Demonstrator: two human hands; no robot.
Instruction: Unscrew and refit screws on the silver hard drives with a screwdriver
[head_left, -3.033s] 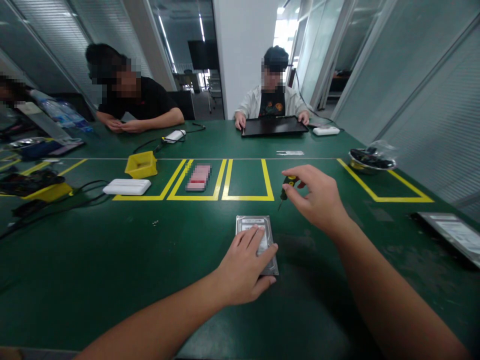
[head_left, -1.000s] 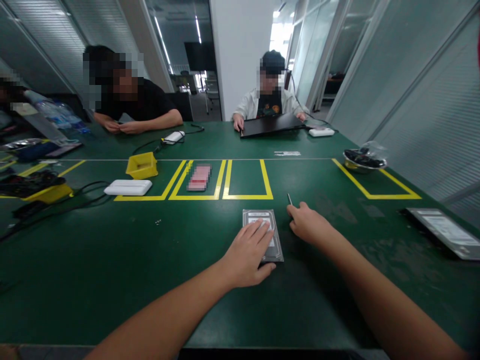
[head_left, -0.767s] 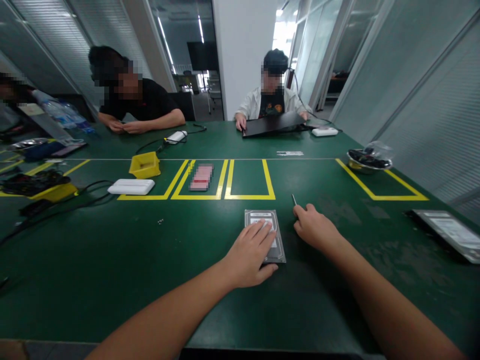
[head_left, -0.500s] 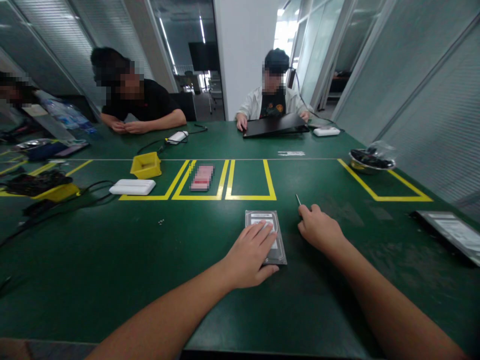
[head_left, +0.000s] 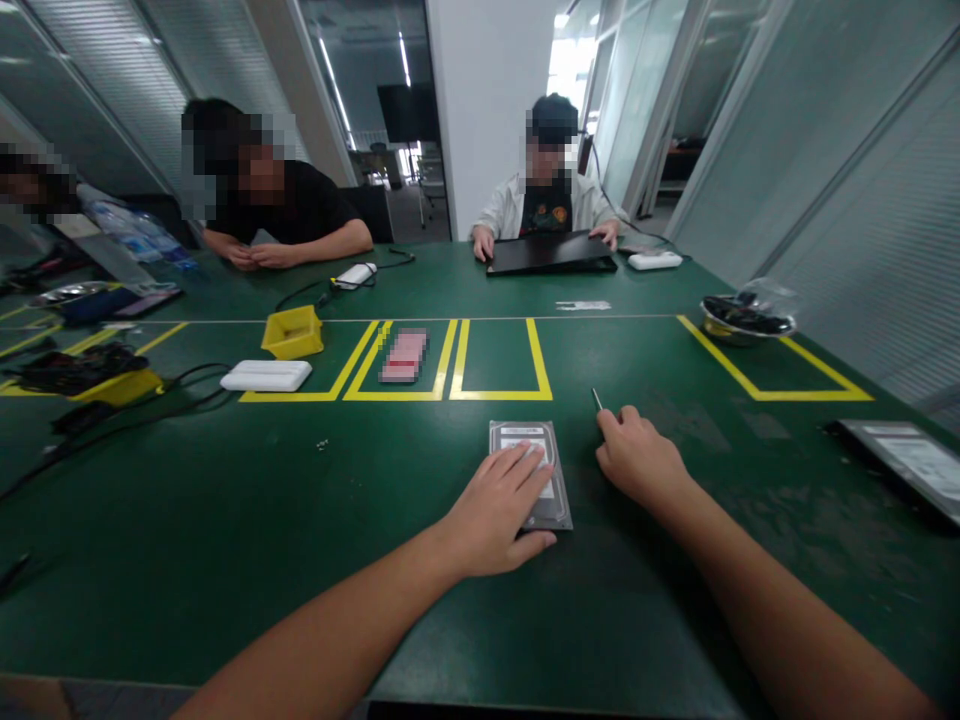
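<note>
Drive and hands on the green surface (head_left: 450, 645), clock centred on the drive, twelve pointing away from us; our left hand (head_left: 484, 515) comes in from seven o'clock, its fingers (head_left: 517, 462) loosely spread and laid flat over the hard drive (head_left: 556, 508), the thumb set apart by the near edge; whether the thumb touches it we cannot tell. The drive lies flat, label up, its far end and right side exposed; we judge it rigid, compact and rather heavy for its size, its smooth metal liable to slide under a light touch, its innards sensitive to knocks; we would hold it by the two long side edges, at three and nine o'clock. Just beside it at three, our right hand (head_left: 641, 455) has its fingers narrowed around a slim tool (head_left: 596, 399); only the metal shaft shows, pointing towards twelve, handle hidden. Well apart at nine lie tiny bits (head_left: 322, 445); a second drive (head_left: 911, 458) sits at three; farther out, a yellow bin (head_left: 292, 349) at ten, a filled bowl (head_left: 731, 333) at two.
</note>
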